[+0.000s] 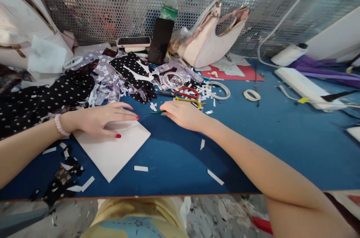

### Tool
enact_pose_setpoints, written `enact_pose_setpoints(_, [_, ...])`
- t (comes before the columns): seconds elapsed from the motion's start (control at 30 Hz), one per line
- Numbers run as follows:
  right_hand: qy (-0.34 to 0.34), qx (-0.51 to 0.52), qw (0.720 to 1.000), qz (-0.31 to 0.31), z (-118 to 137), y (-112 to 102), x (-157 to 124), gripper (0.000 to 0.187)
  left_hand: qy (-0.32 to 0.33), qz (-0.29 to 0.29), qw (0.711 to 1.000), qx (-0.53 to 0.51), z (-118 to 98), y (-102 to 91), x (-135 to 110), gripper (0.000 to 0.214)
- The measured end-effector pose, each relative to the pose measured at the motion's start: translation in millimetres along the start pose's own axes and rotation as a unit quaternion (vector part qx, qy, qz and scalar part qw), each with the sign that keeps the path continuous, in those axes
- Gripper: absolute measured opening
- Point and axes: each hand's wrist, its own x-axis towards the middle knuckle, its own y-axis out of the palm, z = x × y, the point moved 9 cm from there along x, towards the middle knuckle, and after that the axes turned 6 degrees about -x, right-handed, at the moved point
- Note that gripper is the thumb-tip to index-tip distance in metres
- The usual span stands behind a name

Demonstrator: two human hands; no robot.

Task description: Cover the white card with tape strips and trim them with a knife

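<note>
My left hand (pixel 101 118) lies with its fingers stretched out over a white square sheet (pixel 116 151), palm down. A corner of the sheet points toward the table's front edge. My right hand (pixel 182 114) is closed around a small tool with green parts (pixel 162 112) and a thin dark tip. Most of that tool is hidden by my fingers, so its exact kind does not show. Just beyond the right hand lie red-handled scissors (pixel 188 90) and a yellow handle loop (pixel 197 101). Narrow white paper strips (pixel 141 169) are scattered around both hands.
Black dotted fabric (pixel 53 93) and lilac patterned scraps heap at the left and back. Tape rolls (pixel 221 91) lie mid-table. Behind stand a phone (pixel 161 41), a bottle (pixel 170 7) and a white handbag (pixel 206 41). A long white block (pixel 306 88) with cables lies right.
</note>
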Motion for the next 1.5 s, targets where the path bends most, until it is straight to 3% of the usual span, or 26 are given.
enact_pose_setpoints(0.17, [0.001, 0.044, 0.999, 0.007, 6.9, -0.5, -1.2, 0.017, -0.068, 0.041, 0.994, 0.080, 0.8, 10.8, -6.9, 0.094])
enact_pose_setpoints(0.33, [-0.035, 0.066, 0.997, 0.014, 25.4, 2.8, -0.4, 0.009, -0.154, 0.019, 0.977, 0.148, 2.2, 9.4, -22.9, 0.099])
enact_pose_setpoints(0.53, [-0.102, 0.048, 0.993, 0.024, 57.7, 13.1, -0.7, 0.012, -0.155, -0.010, 0.979, 0.131, -7.2, -9.9, -31.2, 0.079])
enact_pose_setpoints(0.67, [-0.137, 0.020, 0.990, 0.032, 75.3, 20.3, -1.0, 0.012, -0.172, -0.028, 0.980, 0.099, -2.2, -19.3, -31.2, 0.062])
enact_pose_setpoints(0.87, [-0.170, -0.024, 0.985, 0.033, 84.8, 22.5, -2.1, 0.011, -0.211, -0.088, 0.973, 0.031, 13.5, -33.8, -29.9, 0.065])
enact_pose_setpoints(1.13, [-0.214, -0.049, 0.975, 0.033, 93.8, 17.2, -8.5, 0.015, -0.148, -0.215, 0.965, -0.009, -9.1, -63.3, -14.9, 0.046])
enact_pose_setpoints(1.27, [-0.179, -0.055, 0.982, 0.021, 88.8, 12.9, -4.3, 0.010, -0.108, -0.266, 0.956, -0.057, -13.9, -83.9, 3.0, 0.038])
enact_pose_setpoints(1.4, [-0.054, -0.056, 0.997, -0.027, 53.6, 3.6, 6.6, 0.014, -0.072, -0.334, 0.930, -0.132, -10.0, -125.5, 30.5, 0.039])
enact_pose_setpoints(1.47, [0.008, -0.046, 0.998, -0.049, 31.2, 1.7, 9.9, 0.022, -0.050, -0.391, 0.902, -0.175, -9.7, -155.4, 42.1, 0.036])
enact_pose_setpoints(1.5, [0.032, -0.036, 0.997, -0.056, 21.8, 1.6, 11.4, 0.025, -0.027, -0.444, 0.856, -0.264, -5.3, -172.6, 43.3, 0.031])
